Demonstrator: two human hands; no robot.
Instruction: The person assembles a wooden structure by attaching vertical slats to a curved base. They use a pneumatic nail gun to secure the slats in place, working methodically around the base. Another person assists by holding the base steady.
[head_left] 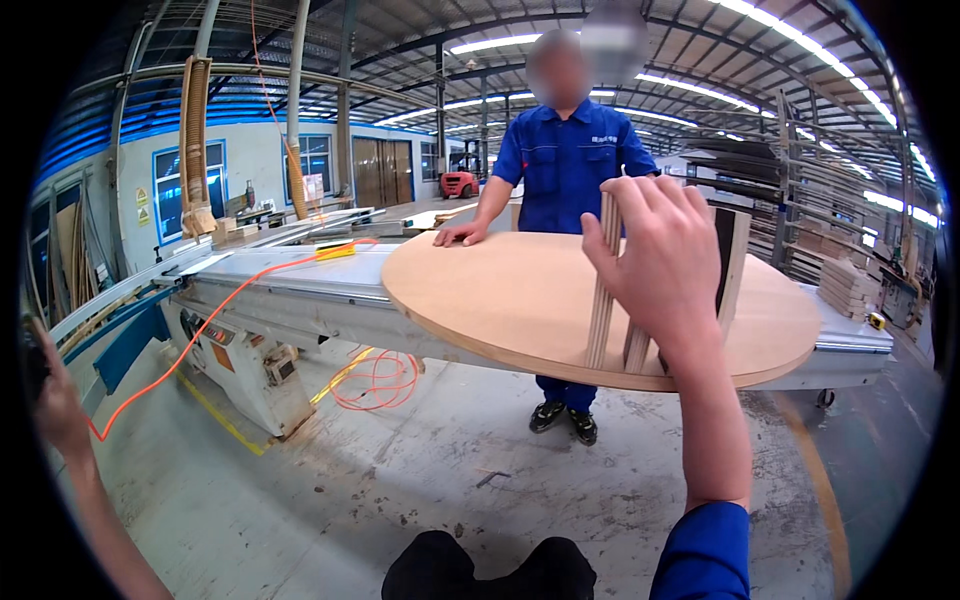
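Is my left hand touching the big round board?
Apart: the head view shows your left hand far from the round board, the orange hose crossing between them.

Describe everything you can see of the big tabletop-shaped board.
The board is large, flat and light brown, apparently wood, with a smooth face and a thick, curved edge. It looks oval, though the lens may distort its outline. It lies flat on the machine table, overhanging the near side. Upright wooden pieces stand near its close edge, with the right hand at their tops. A co-worker's hand rests at its far left.
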